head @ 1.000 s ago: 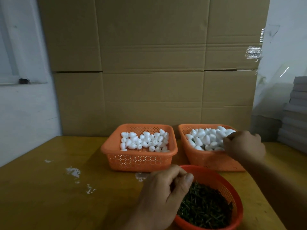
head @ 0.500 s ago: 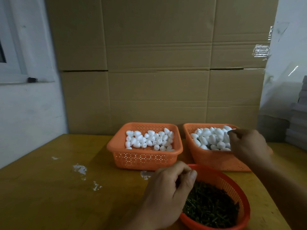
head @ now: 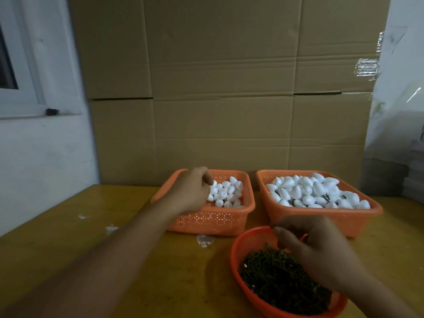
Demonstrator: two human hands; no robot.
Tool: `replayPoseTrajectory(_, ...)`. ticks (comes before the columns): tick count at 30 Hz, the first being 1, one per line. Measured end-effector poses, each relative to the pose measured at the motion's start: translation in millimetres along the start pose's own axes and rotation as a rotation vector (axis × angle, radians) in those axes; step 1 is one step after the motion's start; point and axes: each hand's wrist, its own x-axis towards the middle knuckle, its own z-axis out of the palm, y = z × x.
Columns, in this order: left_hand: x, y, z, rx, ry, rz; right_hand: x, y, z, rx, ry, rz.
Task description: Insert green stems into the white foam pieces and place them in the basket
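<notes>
The left orange basket holds small white foam pieces. My left hand reaches into it from the left, fingers curled down among the pieces, and its fingertips are hidden. The right orange basket is heaped with larger white foam pieces, some showing green stems. In front, a round red basket is full of dark green stems. My right hand hovers over it, thumb and forefinger pinched on what looks like a thin green stem.
The baskets stand on a yellow wooden table with white foam crumbs on it. Flattened cardboard leans behind the baskets. A white wall with a window sill is at the left, and stacked grey items are at the right.
My left hand left the stem basket and moved up into the left foam basket. My right hand came back from the right foam basket to above the stems.
</notes>
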Motion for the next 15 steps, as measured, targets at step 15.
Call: replayPoseTrajectory(15, 72, -31, 7, 0.723, -0.771, -0.288, -7, -8, 5, -0.123, -0.051, -0.033)
